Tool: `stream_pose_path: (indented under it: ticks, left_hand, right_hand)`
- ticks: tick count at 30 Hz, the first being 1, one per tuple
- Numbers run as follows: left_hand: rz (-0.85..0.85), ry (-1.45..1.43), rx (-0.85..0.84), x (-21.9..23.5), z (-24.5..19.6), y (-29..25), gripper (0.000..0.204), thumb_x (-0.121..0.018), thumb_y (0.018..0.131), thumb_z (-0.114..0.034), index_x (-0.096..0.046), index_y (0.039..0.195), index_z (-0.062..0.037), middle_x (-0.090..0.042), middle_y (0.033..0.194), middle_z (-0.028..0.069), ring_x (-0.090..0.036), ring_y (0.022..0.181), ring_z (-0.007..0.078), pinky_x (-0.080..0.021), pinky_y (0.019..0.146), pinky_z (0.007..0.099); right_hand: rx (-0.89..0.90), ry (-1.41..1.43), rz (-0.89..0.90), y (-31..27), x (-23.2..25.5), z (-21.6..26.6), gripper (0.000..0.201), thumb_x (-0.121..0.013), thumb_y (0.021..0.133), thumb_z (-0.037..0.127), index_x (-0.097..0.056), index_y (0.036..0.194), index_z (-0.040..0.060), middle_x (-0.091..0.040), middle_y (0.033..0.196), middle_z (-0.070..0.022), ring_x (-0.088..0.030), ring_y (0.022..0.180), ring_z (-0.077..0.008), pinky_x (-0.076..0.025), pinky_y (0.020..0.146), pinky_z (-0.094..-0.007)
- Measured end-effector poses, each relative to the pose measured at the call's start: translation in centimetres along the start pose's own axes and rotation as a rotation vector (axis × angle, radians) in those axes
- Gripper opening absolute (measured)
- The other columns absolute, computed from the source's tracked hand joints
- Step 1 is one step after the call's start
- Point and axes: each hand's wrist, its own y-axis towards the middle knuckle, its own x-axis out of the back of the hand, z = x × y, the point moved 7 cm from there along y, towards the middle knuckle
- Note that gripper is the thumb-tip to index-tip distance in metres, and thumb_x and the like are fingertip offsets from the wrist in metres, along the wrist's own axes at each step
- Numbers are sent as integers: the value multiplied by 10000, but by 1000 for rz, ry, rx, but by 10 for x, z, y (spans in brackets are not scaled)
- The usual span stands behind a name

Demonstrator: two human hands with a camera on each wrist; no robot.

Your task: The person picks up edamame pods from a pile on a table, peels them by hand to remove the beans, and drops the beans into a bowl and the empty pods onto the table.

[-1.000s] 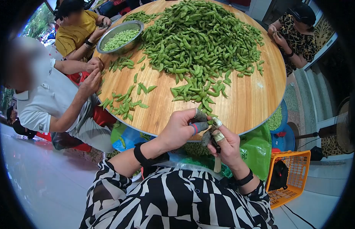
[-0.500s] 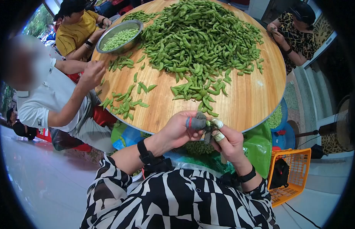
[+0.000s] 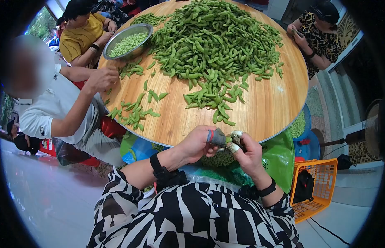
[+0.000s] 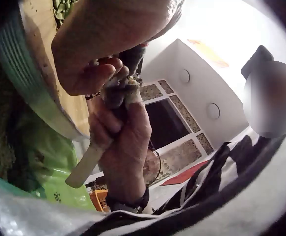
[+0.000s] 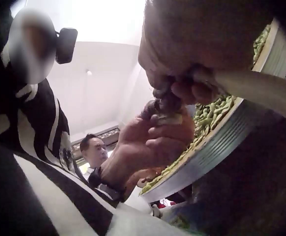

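Both hands meet just off the near edge of the round wooden table (image 3: 258, 120). My left hand (image 3: 197, 144), with grey coverings on thumb and finger, pinches a green pod (image 3: 228, 140) from the left. On the right, my right hand (image 3: 247, 155), its thumb and finger wrapped in pale tape, pinches at the same pod. A pale flat strip (image 4: 84, 164) sticks out below the right hand in the left wrist view. A large heap of green pods (image 3: 217, 41) covers the table's far middle, and a looser group reaches toward the hands.
A metal bowl (image 3: 128, 41) of shelled beans stands at the table's left. Small pod piles (image 3: 134, 111) lie near the left edge. People sit at left and right. Beside the table at right are a blue basin (image 3: 308, 146), an orange crate (image 3: 314, 190) and green bags (image 3: 277, 161).
The hands have shifted slightly and the grey-covered fingers have turned over the pod. The person in white has moved a hand over the table's edge.
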Motion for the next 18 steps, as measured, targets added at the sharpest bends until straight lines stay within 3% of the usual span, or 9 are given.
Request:
stream_pose_path:
  ticks: [3,6,8,12,14,17,18]
  left_hand:
    - [23,45,46,4,4,-1,115,-579,856,-151,-608,819,-47,-512,627,8,-422,491,86,-309,450,231]
    - [45,231,54,6,0,-1,123,-579,849,-144,-624,806,-38,-539,626,6,-427,476,71,-290,427,218]
    - [135,399,168,1,1,-6,112,-590,837,-129,-636,814,-31,-564,632,8,-448,475,57,-296,416,199]
    - [232,309,297,3,13,-19,87,-596,824,-107,-639,829,-31,-568,635,4,-463,482,49,-322,415,193]
    - [173,428,277,7,13,-21,77,-582,827,-84,-637,831,-30,-577,647,9,-476,491,53,-339,414,190]
    - [84,512,206,10,12,-29,81,-569,815,-69,-626,794,-15,-573,635,17,-487,482,70,-362,407,216]
    - [39,544,168,11,9,-32,77,-576,790,-56,-617,755,-1,-567,615,20,-493,464,82,-376,394,235]
  right_hand:
    - [36,-2,-12,0,1,-3,273,-661,791,44,-585,1045,-22,-627,814,-120,-619,726,-158,-489,657,-270]
    - [37,-161,97,3,3,9,234,-678,765,71,-598,972,-3,-584,714,-82,-550,617,-141,-453,584,-276]
    - [47,-173,256,5,-3,17,207,-678,731,78,-601,911,11,-525,648,-77,-488,563,-147,-417,538,-285]
    - [76,-155,415,5,-11,20,214,-662,697,90,-588,878,2,-493,634,-98,-469,544,-180,-415,533,-292]
    - [93,-192,407,3,-20,19,221,-664,692,115,-563,849,-3,-501,625,-122,-504,531,-228,-428,527,-323]
    - [73,-392,308,3,-29,18,233,-651,693,129,-523,845,7,-536,630,-186,-568,578,-368,-458,540,-404]
    - [77,-389,315,2,-32,19,233,-651,693,129,-523,845,7,-536,630,-186,-568,578,-368,-458,540,-404]
